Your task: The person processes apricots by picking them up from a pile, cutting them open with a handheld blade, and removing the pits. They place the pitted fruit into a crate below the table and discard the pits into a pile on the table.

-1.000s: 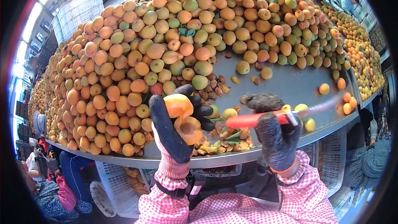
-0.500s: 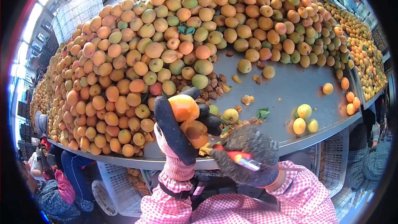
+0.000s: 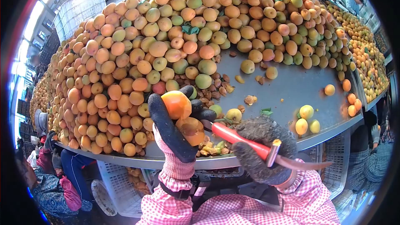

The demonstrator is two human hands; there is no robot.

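Observation:
My left hand (image 3: pixel 166 131), in a black-coated glove, is closed around apricots over the near edge of the table. A smooth orange apricot (image 3: pixel 177 104) sits uppermost in its grip, and a glossy, cut-looking apricot piece (image 3: pixel 191 131) is below it. My right hand (image 3: pixel 273 135), in a dark fuzzy glove, is wrapped around the red handle of a knife (image 3: pixel 238 137). Its curved blade sticks out to the right past my wrist, while the handle's other end reaches close to my left fingers.
A large heap of apricots (image 3: pixel 125 58) covers the left and back of the metal table (image 3: pixel 287 87). Apricot pits (image 3: pixel 214 89) and scraps lie beside my left hand. White plastic crates (image 3: pixel 121 183) stand below the near edge. Other people work at both sides.
My right hand has turned, so the knife's red handle and blade now show lengthwise. My left hand has shifted slightly left, still holding the apricots.

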